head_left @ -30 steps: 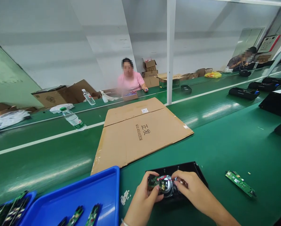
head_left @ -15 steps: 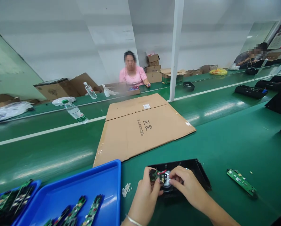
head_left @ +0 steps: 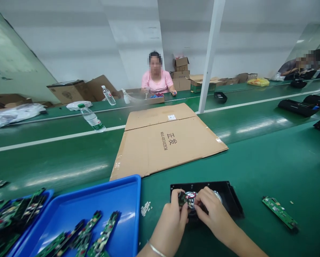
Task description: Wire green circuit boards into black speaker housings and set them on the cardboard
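Observation:
My left hand [head_left: 173, 217] is closed on a small green circuit board [head_left: 183, 200] with red wire near its top. My right hand [head_left: 215, 212] is pinched at the board's right edge; what lies between its fingertips is too small to make out. Both hands are over a black housing [head_left: 231, 200] with round silver parts, partly hidden by my fingers. Left of the housing lies a small pile of white bits [head_left: 146, 208]. A long green circuit board [head_left: 280, 212] rests on the table to the right.
A blue tray [head_left: 139, 214] with several boards stands at the left, beside another full tray. Flat cardboard [head_left: 160, 142] lies ahead, near a bottle [head_left: 93, 119] and a white post [head_left: 210, 57]. A person in pink [head_left: 157, 82] sits opposite.
The view has shifted, so the background sits further right. My hands remain together at the small board, which has tilted slightly. More of the housing's silver parts shows right of my fingers.

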The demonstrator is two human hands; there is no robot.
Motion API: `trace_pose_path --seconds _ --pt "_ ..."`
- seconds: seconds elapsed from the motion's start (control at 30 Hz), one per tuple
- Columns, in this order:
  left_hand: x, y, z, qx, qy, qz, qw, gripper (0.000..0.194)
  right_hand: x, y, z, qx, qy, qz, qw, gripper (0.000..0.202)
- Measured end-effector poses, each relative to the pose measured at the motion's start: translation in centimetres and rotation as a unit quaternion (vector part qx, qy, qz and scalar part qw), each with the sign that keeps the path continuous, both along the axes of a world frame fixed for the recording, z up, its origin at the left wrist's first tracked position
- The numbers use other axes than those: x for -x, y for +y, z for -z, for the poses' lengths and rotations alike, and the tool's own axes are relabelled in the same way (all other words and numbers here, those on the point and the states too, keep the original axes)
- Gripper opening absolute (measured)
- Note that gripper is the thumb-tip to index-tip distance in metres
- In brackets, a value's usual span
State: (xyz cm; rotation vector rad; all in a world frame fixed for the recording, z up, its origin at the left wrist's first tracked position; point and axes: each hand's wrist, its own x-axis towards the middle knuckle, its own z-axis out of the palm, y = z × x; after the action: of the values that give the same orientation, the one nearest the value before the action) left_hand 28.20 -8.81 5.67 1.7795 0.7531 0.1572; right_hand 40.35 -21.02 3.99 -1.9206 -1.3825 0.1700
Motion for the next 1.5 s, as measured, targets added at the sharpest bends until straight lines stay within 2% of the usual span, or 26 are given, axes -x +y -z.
trace_pose_path --seconds 0.1,0.33,0.47,0.53,0.7,0.83,1.03,1.13,1.27,1.37,1.43,1.5 --pt "0.1 -0.2 -0.5 -0.036 -0.001 0.016 0.999 0.024 0.2 0.0 0.2 -0.023 -0.074 0.005 0.997 0.015" --pt "-0.2 -0.4 -2.2 -0.089 0.029 0.058 0.994 0.023 0.4 0.2 -0.3 -0.070 -0.201 -0.001 0.977 0.020" --pt "-0.2 -0.7 -2.3 -0.118 0.039 0.087 0.988 0.025 0.5 0.2 0.2 -0.078 -0.251 -0.005 0.965 0.018" --pt "-0.1 -0.8 -2.0 -0.099 0.019 0.084 0.991 0.023 0.5 0.2 0.4 -0.081 -0.239 -0.001 0.968 0.017" --pt "-0.2 -0.5 -1.1 0.032 -0.063 0.065 0.995 0.017 0.4 0.2 0.2 -0.115 -0.128 -0.003 0.985 0.018" --pt "-0.3 -0.2 -0.6 0.037 -0.057 0.057 0.996 0.017 0.3 0.4 0.1 -0.127 -0.083 -0.011 0.988 0.017" --pt "-0.4 -0.2 -0.4 0.083 -0.056 0.035 0.994 0.012 0.3 0.6 0.0 -0.152 -0.075 -0.004 0.986 0.015" --pt "-0.3 -0.2 -0.4 0.066 -0.041 0.043 0.996 0.013 0.2 0.5 -0.1 -0.139 -0.055 -0.014 0.989 0.015" --pt "0.1 0.0 -1.0 -0.008 -0.026 0.046 0.999 0.015 -0.3 0.3 -0.1 -0.075 0.023 -0.029 0.996 0.022" --pt "0.4 0.2 -2.0 -0.062 0.005 0.041 0.997 0.023 -0.7 0.2 0.0 -0.017 0.093 0.008 0.995 0.023" --pt "0.5 0.2 -2.8 -0.088 0.035 0.056 0.994 0.026 -1.0 0.2 0.1 0.041 0.085 0.035 0.995 0.019" --pt "0.5 0.1 -3.5 -0.107 0.058 0.077 0.990 0.025 -1.1 0.4 0.1 0.123 0.033 0.044 0.991 0.018"
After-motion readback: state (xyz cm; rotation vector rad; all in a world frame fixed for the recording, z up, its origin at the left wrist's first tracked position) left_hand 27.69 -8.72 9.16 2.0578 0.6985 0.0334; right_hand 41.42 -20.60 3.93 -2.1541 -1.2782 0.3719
